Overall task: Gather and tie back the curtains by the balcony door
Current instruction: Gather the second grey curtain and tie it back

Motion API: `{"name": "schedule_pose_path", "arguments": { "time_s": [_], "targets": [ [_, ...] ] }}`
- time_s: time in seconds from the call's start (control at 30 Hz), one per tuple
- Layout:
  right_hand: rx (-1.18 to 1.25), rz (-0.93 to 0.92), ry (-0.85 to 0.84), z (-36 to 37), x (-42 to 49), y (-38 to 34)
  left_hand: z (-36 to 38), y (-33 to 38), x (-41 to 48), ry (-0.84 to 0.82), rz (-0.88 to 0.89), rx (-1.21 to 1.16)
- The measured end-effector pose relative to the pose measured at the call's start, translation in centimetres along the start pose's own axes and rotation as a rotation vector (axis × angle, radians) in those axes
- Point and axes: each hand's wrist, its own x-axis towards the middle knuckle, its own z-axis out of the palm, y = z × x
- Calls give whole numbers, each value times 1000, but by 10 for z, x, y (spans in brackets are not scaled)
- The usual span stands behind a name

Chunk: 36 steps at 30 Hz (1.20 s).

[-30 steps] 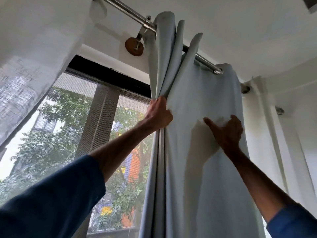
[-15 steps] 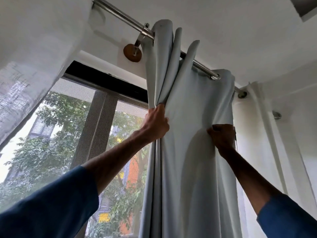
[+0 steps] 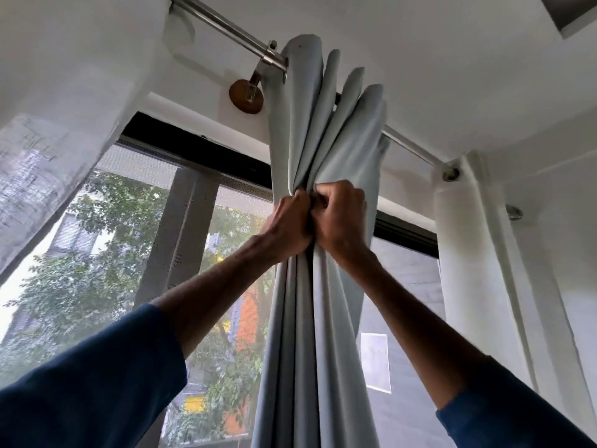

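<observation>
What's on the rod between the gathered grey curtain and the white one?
Nothing: head view shows the rod bare between grey curtain and white curtain.

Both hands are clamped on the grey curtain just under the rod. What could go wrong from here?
No tie is in view: if the left hand or right hand lets go to fetch one, the gathered folds of the grey curtain may fall open. Pulling down on the bunch could strain the rod at its bracket.
</observation>
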Motion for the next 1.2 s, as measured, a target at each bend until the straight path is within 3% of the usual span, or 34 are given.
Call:
{"name": "schedule_pose_path", "arguments": {
  "time_s": [0.3,0.43,0.57,0.67,0.77,0.87,1.03,1.2],
  "targets": [
    [328,106,-40,1,-36,4,-23,11,-26,-163,89,-96],
    [325,92,-27,-8,-51,10,-16,9,-48,-94,202,-218],
    [386,136,-59,-24,-63,5,-7,5,-61,134,247,-174],
    [400,177,-86,-27,-70,11,4,3,-64,232,168,-58],
    [374,163,-76,-30,-73,15,6,3,-58,218,18,6],
    [371,107,-94,-36,-77,12,-3,14,-48,217,-101,-82],
    [407,52,-216,-35,-86,9,-6,24,-25,114,-332,-91],
    [439,123,-253,-39,-83,26,-2,15,-15,55,-368,18]
  ]
}}
